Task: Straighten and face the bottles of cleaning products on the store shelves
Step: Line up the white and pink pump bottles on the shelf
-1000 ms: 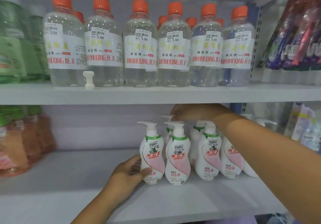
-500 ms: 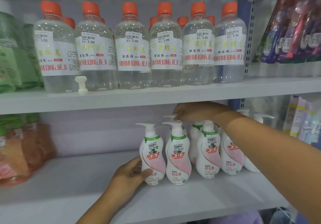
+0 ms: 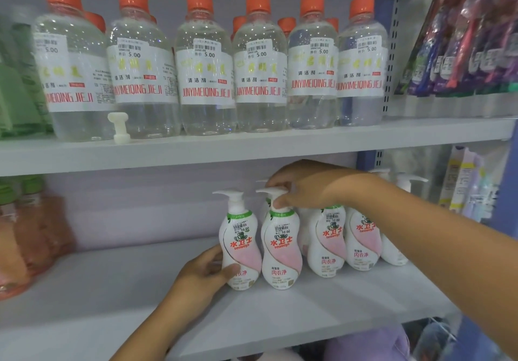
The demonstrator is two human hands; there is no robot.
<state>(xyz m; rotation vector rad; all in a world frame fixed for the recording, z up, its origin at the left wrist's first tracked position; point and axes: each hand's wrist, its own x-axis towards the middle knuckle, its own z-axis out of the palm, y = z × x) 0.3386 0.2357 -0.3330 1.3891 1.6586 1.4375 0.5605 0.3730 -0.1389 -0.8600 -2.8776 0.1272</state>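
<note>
Several white pump bottles with pink and red labels stand on the lower shelf. My left hand grips the base of the leftmost pump bottle, thumb across its front. My right hand reaches in from the right and pinches the pump head of the second pump bottle. Two more pump bottles stand to the right, with others behind them partly hidden by my right arm. All front labels face outward.
Clear bottles with orange caps line the upper shelf. A small white plastic peg stands at that shelf's front. Green bottles and pink bottles sit at the left. Packaged goods hang at right.
My right hand has come forward from the back-row pump heads and now pinches the second front bottle's pump. My left hand stays on the leftmost bottle.
</note>
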